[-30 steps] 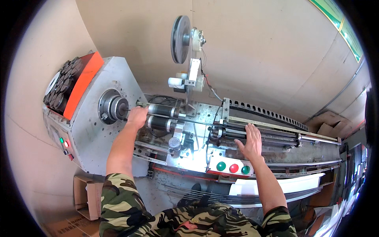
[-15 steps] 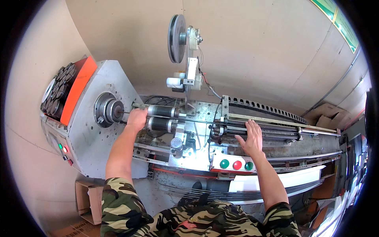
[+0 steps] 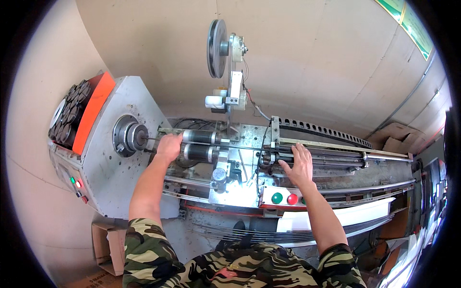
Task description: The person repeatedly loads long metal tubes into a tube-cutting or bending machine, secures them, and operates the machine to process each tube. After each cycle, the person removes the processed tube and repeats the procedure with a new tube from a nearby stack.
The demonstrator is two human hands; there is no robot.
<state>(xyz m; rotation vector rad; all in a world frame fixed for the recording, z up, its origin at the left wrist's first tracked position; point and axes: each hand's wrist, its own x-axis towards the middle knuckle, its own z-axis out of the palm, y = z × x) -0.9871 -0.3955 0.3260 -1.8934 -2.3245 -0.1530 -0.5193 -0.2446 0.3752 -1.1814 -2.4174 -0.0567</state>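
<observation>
My left hand (image 3: 169, 147) is closed around a thin metal rod (image 3: 151, 138) that comes out of the round chuck (image 3: 137, 138) on the grey machine head. Just right of that hand lie two dark rollers (image 3: 200, 137) with pale ends, one behind the other. The rod runs on past them over the metal carriage (image 3: 250, 133). My right hand (image 3: 300, 165) lies palm down over the dark long bars (image 3: 331, 158) right of the carriage. Its fingers are stretched out and its thumb is spread to the left, near a round clamp (image 3: 267, 159); what the palm touches is hidden.
A grey wheel (image 3: 217, 49) stands on a post behind the carriage. The button box (image 3: 283, 197) sits at its front. Thin rods (image 3: 288, 237) lie in front of me beside a white sheet (image 3: 331, 217). A cardboard box (image 3: 109, 247) is on the floor, left.
My right hand has shifted slightly left along the bars. The carriage with its rollers sits a little farther right of the chuck. My left hand stays on the rod.
</observation>
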